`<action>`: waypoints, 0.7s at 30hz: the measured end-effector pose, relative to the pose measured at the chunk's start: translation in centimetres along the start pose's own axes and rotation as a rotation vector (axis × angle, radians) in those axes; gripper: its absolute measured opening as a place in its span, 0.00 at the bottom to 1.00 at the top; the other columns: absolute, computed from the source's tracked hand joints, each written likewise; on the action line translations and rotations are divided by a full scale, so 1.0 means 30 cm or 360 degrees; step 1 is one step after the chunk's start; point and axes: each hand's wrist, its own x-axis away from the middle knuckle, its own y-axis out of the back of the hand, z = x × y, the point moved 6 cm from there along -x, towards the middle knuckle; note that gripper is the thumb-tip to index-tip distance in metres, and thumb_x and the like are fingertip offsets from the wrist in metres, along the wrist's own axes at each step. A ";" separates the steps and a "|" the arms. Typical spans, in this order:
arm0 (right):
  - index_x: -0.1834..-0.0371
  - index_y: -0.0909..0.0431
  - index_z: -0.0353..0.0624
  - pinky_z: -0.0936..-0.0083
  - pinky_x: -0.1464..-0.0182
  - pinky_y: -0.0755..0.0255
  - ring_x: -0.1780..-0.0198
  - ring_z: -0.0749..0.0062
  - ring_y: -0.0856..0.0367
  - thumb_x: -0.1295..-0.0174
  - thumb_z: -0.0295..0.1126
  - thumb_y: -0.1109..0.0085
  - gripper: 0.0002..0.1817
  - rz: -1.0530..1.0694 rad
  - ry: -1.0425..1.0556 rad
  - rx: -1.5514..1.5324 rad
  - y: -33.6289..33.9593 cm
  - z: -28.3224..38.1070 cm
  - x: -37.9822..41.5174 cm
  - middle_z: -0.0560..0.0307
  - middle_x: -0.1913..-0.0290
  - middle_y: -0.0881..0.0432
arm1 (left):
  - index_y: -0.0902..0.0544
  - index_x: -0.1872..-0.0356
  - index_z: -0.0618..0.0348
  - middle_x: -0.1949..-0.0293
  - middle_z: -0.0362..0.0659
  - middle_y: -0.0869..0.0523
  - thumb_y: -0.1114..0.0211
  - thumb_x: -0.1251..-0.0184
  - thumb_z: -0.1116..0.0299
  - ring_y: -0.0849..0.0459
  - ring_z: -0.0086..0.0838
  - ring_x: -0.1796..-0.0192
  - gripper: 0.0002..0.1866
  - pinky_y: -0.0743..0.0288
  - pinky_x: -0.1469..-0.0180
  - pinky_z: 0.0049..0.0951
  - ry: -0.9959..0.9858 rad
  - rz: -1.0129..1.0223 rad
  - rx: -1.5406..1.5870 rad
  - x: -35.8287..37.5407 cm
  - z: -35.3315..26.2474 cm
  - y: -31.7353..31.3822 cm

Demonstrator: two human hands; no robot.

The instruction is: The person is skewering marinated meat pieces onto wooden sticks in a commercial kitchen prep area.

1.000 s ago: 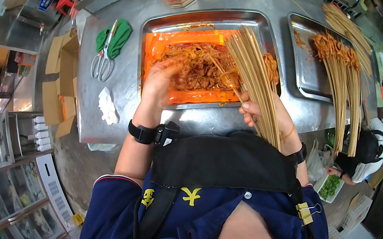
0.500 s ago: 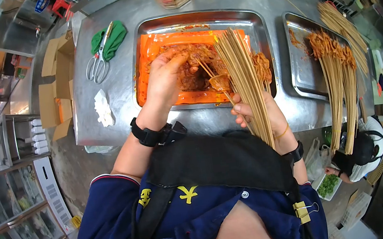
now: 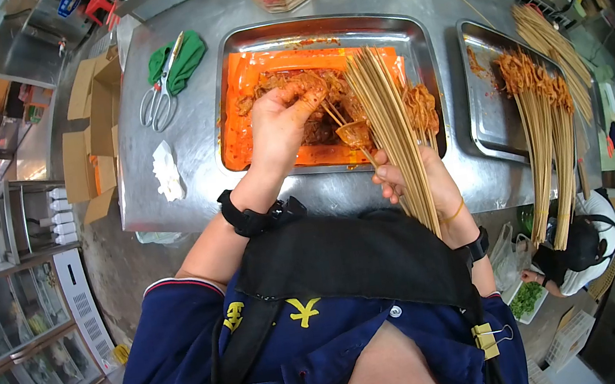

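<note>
My right hand [image 3: 435, 184] is closed around a thick bundle of bamboo skewers [image 3: 393, 134]. Two thinner skewer tips stick out to the left of the bundle, and a piece of red-sauced meat [image 3: 353, 135] sits on a skewer there. My left hand [image 3: 284, 121] pinches a sauced slice of meat [image 3: 313, 86] at those skewer tips, its fingers smeared with sauce. Beneath it, a pile of marinated meat [image 3: 267, 92] lies on an orange sheet in the metal tray [image 3: 317, 26]. More skewered meat [image 3: 419, 109] rests in the tray right of the bundle.
A second tray [image 3: 487, 114] at the right holds finished-looking meat skewers [image 3: 532, 100], with bare skewers [image 3: 552, 43] behind. Scissors [image 3: 160, 103] lie on a green cloth [image 3: 185, 60] at the left, near a crumpled tissue [image 3: 166, 172]. Another person [image 3: 590, 240] works at lower right.
My left hand has moved a little right, bringing its pinched fingers and the meat closer to the skewer tips. My right hand and the bundle have barely moved.
</note>
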 end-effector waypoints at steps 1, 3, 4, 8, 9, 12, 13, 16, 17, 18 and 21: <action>0.61 0.25 0.37 0.87 0.78 0.27 0.77 0.80 0.21 0.43 0.27 0.38 0.10 -0.0002 0.0003 0.0006 -0.001 0.001 -0.001 0.54 0.72 0.20 | 0.18 0.60 0.66 0.64 0.39 0.16 0.38 0.39 0.72 0.20 0.19 0.63 0.09 0.26 0.59 0.20 -0.0007 -0.0015 -0.0036 0.005 0.000 -0.001; 0.61 0.25 0.37 0.87 0.78 0.27 0.77 0.80 0.21 0.44 0.27 0.38 0.10 -0.0002 0.0020 0.0000 -0.003 0.003 -0.003 0.54 0.72 0.20 | 0.18 0.60 0.66 0.64 0.39 0.16 0.38 0.39 0.72 0.20 0.19 0.62 0.09 0.26 0.58 0.20 -0.0004 0.0041 -0.0037 0.012 0.012 -0.012; 0.61 0.25 0.37 0.87 0.78 0.27 0.77 0.80 0.22 0.44 0.27 0.37 0.10 -0.0003 0.0026 -0.0002 -0.002 0.002 -0.001 0.54 0.72 0.20 | 0.18 0.60 0.66 0.64 0.39 0.16 0.38 0.39 0.72 0.20 0.19 0.62 0.09 0.26 0.58 0.20 -0.0001 0.0068 -0.0036 0.019 0.023 -0.017; 0.60 0.25 0.37 0.87 0.78 0.27 0.78 0.81 0.22 0.44 0.28 0.37 0.11 -0.0033 0.0022 0.0014 -0.003 0.005 -0.003 0.55 0.72 0.20 | 0.18 0.61 0.66 0.65 0.39 0.16 0.37 0.39 0.72 0.19 0.19 0.62 0.09 0.26 0.57 0.20 0.0031 0.0088 -0.0093 0.036 0.046 -0.024; 0.60 0.25 0.37 0.87 0.78 0.27 0.78 0.81 0.22 0.44 0.28 0.37 0.11 -0.0031 0.0032 0.0007 -0.001 0.001 -0.004 0.55 0.72 0.20 | 0.18 0.61 0.66 0.64 0.39 0.16 0.38 0.39 0.73 0.19 0.20 0.62 0.08 0.26 0.57 0.20 0.0039 0.0078 -0.0054 0.036 0.045 -0.021; 0.60 0.24 0.37 0.87 0.78 0.27 0.77 0.81 0.22 0.44 0.28 0.37 0.11 -0.0019 0.0044 0.0006 0.002 -0.005 -0.003 0.55 0.72 0.20 | 0.19 0.60 0.66 0.64 0.39 0.16 0.38 0.39 0.73 0.20 0.19 0.63 0.08 0.26 0.60 0.20 0.0015 0.0003 0.0083 0.022 0.039 -0.012; 0.60 0.24 0.37 0.87 0.78 0.27 0.77 0.81 0.22 0.44 0.28 0.37 0.11 -0.0011 0.0047 0.0011 0.000 -0.004 -0.003 0.55 0.71 0.20 | 0.20 0.60 0.66 0.65 0.39 0.17 0.38 0.39 0.73 0.21 0.18 0.65 0.09 0.27 0.62 0.19 -0.0026 -0.0057 0.0140 0.015 0.035 -0.012; 0.60 0.24 0.37 0.87 0.78 0.27 0.77 0.81 0.21 0.44 0.28 0.37 0.11 -0.0042 0.0021 0.0041 -0.006 -0.001 0.001 0.56 0.72 0.19 | 0.21 0.59 0.67 0.64 0.40 0.17 0.40 0.38 0.74 0.21 0.18 0.65 0.09 0.27 0.64 0.19 -0.0116 -0.0174 0.0225 0.005 0.028 -0.013; 0.60 0.24 0.37 0.87 0.78 0.27 0.77 0.81 0.21 0.44 0.28 0.37 0.11 -0.0035 0.0026 0.0056 -0.007 -0.002 0.000 0.56 0.72 0.19 | 0.21 0.58 0.67 0.64 0.40 0.17 0.40 0.38 0.74 0.21 0.18 0.65 0.09 0.27 0.64 0.19 -0.0136 -0.0203 0.0236 0.006 0.026 -0.009; 0.60 0.24 0.37 0.87 0.78 0.27 0.77 0.81 0.21 0.44 0.27 0.37 0.11 -0.0031 0.0033 0.0070 -0.007 -0.002 0.000 0.56 0.72 0.19 | 0.21 0.59 0.67 0.64 0.40 0.17 0.40 0.38 0.75 0.21 0.19 0.65 0.08 0.26 0.64 0.19 -0.0140 -0.0192 0.0229 0.004 0.027 -0.006; 0.60 0.24 0.37 0.87 0.78 0.27 0.77 0.82 0.21 0.44 0.27 0.37 0.11 -0.0020 0.0046 0.0073 -0.006 0.000 0.001 0.56 0.72 0.19 | 0.21 0.61 0.67 0.65 0.40 0.17 0.41 0.38 0.76 0.20 0.19 0.66 0.07 0.26 0.64 0.20 -0.0147 -0.0159 0.0252 -0.011 0.039 0.000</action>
